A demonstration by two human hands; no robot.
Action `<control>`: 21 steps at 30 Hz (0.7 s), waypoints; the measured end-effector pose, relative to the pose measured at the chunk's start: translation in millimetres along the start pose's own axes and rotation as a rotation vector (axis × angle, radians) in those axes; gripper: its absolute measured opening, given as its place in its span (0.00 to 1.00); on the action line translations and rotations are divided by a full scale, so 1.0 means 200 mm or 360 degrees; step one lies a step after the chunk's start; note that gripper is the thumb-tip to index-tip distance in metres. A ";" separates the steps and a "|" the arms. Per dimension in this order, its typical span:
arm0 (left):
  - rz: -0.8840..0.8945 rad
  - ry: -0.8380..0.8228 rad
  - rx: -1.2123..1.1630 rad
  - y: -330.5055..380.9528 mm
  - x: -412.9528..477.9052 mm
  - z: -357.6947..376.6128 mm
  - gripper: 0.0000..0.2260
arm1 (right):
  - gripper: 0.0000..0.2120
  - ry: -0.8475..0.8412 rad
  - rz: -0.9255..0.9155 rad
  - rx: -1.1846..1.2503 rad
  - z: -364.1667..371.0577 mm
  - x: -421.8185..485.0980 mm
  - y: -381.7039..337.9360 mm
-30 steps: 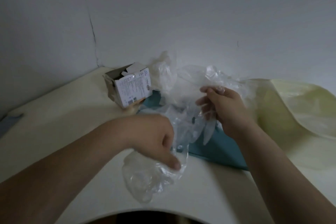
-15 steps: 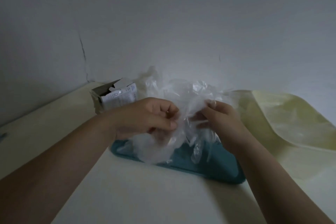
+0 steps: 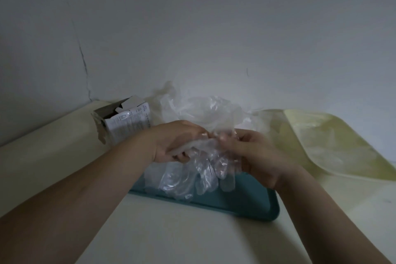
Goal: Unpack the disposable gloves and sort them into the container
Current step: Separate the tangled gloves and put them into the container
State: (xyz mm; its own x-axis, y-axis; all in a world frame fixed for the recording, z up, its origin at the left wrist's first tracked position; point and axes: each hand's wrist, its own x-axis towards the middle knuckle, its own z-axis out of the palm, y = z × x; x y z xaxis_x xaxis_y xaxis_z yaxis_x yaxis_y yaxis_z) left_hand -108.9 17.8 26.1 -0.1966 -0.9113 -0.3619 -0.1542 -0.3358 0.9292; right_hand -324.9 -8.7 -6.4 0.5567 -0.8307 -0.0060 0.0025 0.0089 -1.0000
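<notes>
Because the thin clear gloves [image 3: 199, 169] cling to one another, both hands hold one bunch of them up over the teal tray [image 3: 252, 208]. From there, whatever comes free would fall into the tray, which I take to be the container. The left hand [image 3: 171, 141] comes in palm-down from the left. Its fingers are curled round the upper, gathered end of the bunch, so that end acts as an anchor. The right hand [image 3: 255, 156] faces it from the right and pinches the same film between thumb and fingertips, just beside the left. This looks like an attempt to peel one glove off the rest. The loose glove fingers hang down and reach the tray floor.

Behind the hands a larger heap [image 3: 205, 111] of crumpled gloves rises at the tray's far side (whether all of it lies inside the rim cannot be told). The opened cardboard box [image 3: 126, 122] stands on the bench [image 3: 171, 238] to the left of the heap, flap up, probably put aside once emptied. A pale yellow sheet [image 3: 334, 143] lies on the right. Both forearms stretch forward and converge, wrists slightly bent.
</notes>
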 end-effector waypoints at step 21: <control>0.0780 0.0653 0.0057 -0.06 -0.05 -0.07 0.02 | 0.11 0.0645 0.0058 0.0410 0.03 0.07 0.02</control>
State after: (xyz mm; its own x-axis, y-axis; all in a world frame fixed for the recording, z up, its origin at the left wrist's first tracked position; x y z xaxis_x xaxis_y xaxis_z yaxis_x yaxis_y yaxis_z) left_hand -92.0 27.3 18.5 0.1334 -0.9765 0.1692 -0.1741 0.1450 0.9740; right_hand -312.1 -16.3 -9.5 0.1918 -0.9769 -0.0946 0.2231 0.1372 -0.9651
